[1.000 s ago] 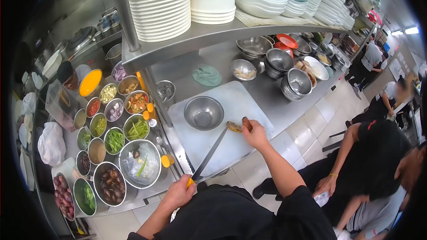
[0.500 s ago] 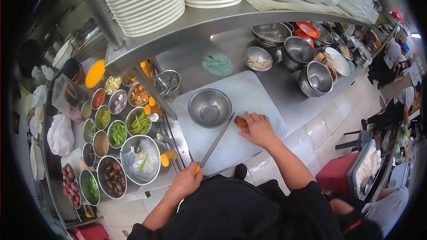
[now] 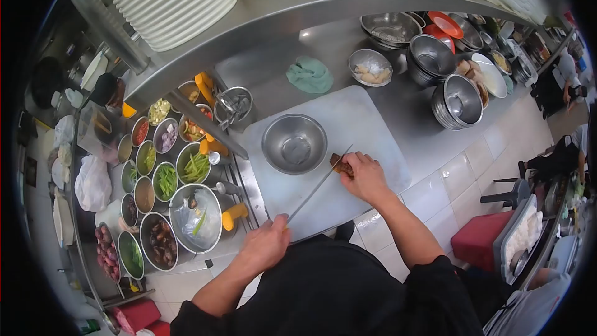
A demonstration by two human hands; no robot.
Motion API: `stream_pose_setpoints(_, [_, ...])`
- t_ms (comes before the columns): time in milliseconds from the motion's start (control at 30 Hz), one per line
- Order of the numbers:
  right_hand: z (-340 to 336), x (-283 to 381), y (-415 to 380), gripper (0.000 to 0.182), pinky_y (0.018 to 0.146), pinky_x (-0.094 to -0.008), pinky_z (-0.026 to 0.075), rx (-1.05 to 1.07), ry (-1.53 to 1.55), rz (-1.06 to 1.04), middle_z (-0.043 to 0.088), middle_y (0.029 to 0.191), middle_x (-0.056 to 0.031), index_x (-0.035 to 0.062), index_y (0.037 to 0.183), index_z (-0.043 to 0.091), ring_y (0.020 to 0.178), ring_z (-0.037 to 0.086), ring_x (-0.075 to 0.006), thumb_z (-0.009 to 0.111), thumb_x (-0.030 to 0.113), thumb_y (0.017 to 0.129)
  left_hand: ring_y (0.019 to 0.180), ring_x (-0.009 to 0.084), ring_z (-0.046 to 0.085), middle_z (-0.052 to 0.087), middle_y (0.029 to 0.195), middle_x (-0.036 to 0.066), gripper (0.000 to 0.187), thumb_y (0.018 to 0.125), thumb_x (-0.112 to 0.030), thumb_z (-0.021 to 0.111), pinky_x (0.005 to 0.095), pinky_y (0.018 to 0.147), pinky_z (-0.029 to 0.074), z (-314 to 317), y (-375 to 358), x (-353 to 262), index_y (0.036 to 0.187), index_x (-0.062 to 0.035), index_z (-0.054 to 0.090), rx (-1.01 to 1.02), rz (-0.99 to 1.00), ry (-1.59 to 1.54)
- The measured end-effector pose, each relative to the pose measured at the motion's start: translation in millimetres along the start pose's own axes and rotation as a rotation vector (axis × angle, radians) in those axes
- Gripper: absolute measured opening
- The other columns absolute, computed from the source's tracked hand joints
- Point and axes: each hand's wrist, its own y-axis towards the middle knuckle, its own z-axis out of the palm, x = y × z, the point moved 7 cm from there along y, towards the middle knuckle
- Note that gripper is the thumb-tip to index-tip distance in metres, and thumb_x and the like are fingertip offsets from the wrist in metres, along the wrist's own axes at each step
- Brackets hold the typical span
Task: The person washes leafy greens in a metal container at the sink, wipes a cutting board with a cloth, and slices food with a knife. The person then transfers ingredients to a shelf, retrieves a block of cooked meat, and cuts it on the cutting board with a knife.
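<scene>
We log one brown, flattish food piece (image 3: 339, 164) on the white cutting board (image 3: 367, 127), at four o'clock of the steel bowl (image 3: 294, 143). Our right hand (image 3: 364, 175) pins it; our left hand (image 3: 266, 244) is wrapped around the knife (image 3: 317, 188), blade tip meeting the piece.

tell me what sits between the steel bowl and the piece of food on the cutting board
Only the knife blade crosses between the steel bowl and the food; otherwise bare cutting board, in the head view.

Bright, even overhead light glares off the steel counter (image 3: 398, 112); fisheye edges curve into black vignette.
</scene>
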Motion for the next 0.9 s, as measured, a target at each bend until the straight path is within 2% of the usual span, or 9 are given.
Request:
stream_pose_setpoints(167, [3, -2, 3, 0.030, 0.082, -0.0444, 0.048, 0.016, 0.022, -0.030, 0.064, 0.099, -0.0076, 0.0102, 0.104, 0.059, 0.095, 0.062, -0.0307, 0.071, 0.017, 0.077, 0.084, 0.0459, 0.064, 0.066, 0.086, 0.026, 0.028, 0.098, -0.028, 0.050, 0.0561, 0.077, 0.049, -11, -11, 0, 0.111, -0.0036, 0.045, 0.167, -0.073, 0.093])
stream_pose_setpoints(333, [7, -1, 1, 0.030, 0.083, -0.0439, 0.048, 0.062, -0.022, -0.030, 0.063, 0.100, -0.0093, 0.0097, 0.104, 0.059, 0.097, 0.061, -0.0315, 0.071, 0.017, 0.077, 0.079, 0.0472, 0.063, 0.065, 0.079, 0.026, 0.028, 0.099, -0.029, 0.049, 0.0582, 0.072, 0.048, 30, 55, -6, 0.109, -0.0031, 0.044, 0.149, -0.061, 0.047])
stream_pose_setpoints(467, [-4, -1, -6, 0.030, 0.085, -0.0441, 0.048, 0.000, 0.061, 0.000, 0.061, 0.104, -0.0110, 0.0096, 0.106, 0.058, 0.100, 0.059, -0.0314, 0.069, 0.019, 0.079, 0.080, 0.0466, 0.063, 0.066, 0.079, 0.024, 0.028, 0.100, -0.029, 0.048, 0.0570, 0.070, 0.048, 21, 71, -15, 0.108, -0.0024, 0.044, 0.078, -0.011, 0.058])
stream_pose_setpoints(533, [-14, -8, -11, 0.031, 0.087, -0.0437, 0.047, -0.006, 0.081, 0.094, 0.060, 0.105, -0.0120, 0.0088, 0.106, 0.059, 0.101, 0.058, -0.0322, 0.069, 0.019, 0.079, 0.080, 0.0459, 0.064, 0.066, 0.079, 0.023, 0.028, 0.100, -0.029, 0.048, 0.0564, 0.070, 0.048, 0, 57, -26, 0.107, -0.0024, 0.045, 0.092, -0.031, 0.076])
stream_pose_setpoints(733, [0, -2, -20, 0.027, 0.085, -0.0426, 0.050, 0.057, 0.106, 0.060, 0.060, 0.099, -0.0118, 0.0075, 0.098, 0.060, 0.097, 0.058, -0.0340, 0.071, 0.015, 0.076, 0.076, 0.0440, 0.064, 0.065, 0.074, 0.023, 0.029, 0.099, -0.031, 0.053, 0.0547, 0.066, 0.049, -17, 9, -27, 0.104, -0.0024, 0.046, 0.079, 0.031, 0.137])
stream_pose_setpoints(900, [3, 1, -23, 0.024, 0.083, -0.0428, 0.051, -0.053, 0.168, 0.011, 0.059, 0.099, -0.0122, 0.0079, 0.096, 0.062, 0.094, 0.059, -0.0345, 0.072, 0.011, 0.074, 0.078, 0.0439, 0.064, 0.065, 0.078, 0.022, 0.026, 0.099, -0.028, 0.051, 0.0556, 0.067, 0.048, -19, -15, -20, 0.103, -0.0037, 0.046, 0.116, 0.019, 0.160])
